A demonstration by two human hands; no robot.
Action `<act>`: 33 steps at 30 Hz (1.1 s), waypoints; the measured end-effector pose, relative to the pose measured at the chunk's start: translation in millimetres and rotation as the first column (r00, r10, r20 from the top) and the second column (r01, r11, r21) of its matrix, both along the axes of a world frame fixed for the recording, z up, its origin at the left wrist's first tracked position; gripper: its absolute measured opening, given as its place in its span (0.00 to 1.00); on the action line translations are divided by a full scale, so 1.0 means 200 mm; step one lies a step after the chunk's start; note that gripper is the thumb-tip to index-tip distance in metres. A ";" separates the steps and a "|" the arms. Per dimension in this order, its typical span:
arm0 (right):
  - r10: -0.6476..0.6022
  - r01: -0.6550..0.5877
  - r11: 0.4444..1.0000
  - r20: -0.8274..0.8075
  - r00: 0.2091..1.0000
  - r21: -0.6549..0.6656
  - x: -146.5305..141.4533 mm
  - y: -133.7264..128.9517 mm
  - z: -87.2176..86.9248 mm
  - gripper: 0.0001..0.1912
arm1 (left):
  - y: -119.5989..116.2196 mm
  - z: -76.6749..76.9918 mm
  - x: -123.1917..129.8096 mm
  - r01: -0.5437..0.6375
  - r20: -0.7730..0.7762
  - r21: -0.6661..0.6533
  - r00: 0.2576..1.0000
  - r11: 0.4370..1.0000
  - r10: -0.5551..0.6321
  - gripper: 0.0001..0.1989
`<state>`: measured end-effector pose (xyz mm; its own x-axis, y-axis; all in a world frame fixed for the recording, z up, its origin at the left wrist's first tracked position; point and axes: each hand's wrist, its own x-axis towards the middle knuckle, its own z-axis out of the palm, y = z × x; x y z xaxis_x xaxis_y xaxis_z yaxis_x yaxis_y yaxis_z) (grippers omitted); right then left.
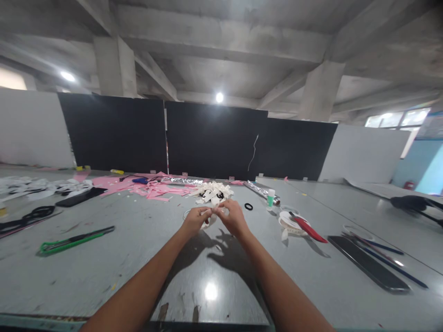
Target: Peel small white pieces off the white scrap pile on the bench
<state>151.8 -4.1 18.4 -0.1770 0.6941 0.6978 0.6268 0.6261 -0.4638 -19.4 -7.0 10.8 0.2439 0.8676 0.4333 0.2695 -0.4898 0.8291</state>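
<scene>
Left hand (196, 221) and right hand (234, 216) pinch a pale piece (213, 218) between fingers, handling apparently unfinished; cream strips (209, 191) lie heaped beyond.

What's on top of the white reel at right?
A red tool lies across the white reel, jutting past its edge. The reel's surface directly beneath it is hidden.

The tabletop (79, 276) looks smooth and glossy, the foil (183, 181) metallic and crinkled (the black panels (214, 138) matt).

Black panels (211, 138) beneath concrete beams (221, 39)
</scene>
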 end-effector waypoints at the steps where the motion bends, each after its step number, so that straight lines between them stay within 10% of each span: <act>1: 0.012 -0.013 0.999 -0.020 1.000 -0.031 0.00 0.00 0.00 0.12 | 0.00 0.00 0.00 0.015 0.003 0.000 1.000 1.000 -0.015 0.21; 33: 0.184 -0.281 0.930 -0.361 0.914 -0.238 -0.05 0.02 -0.02 0.14 | 0.01 0.02 0.00 0.032 0.170 -0.120 0.985 0.992 -0.011 0.16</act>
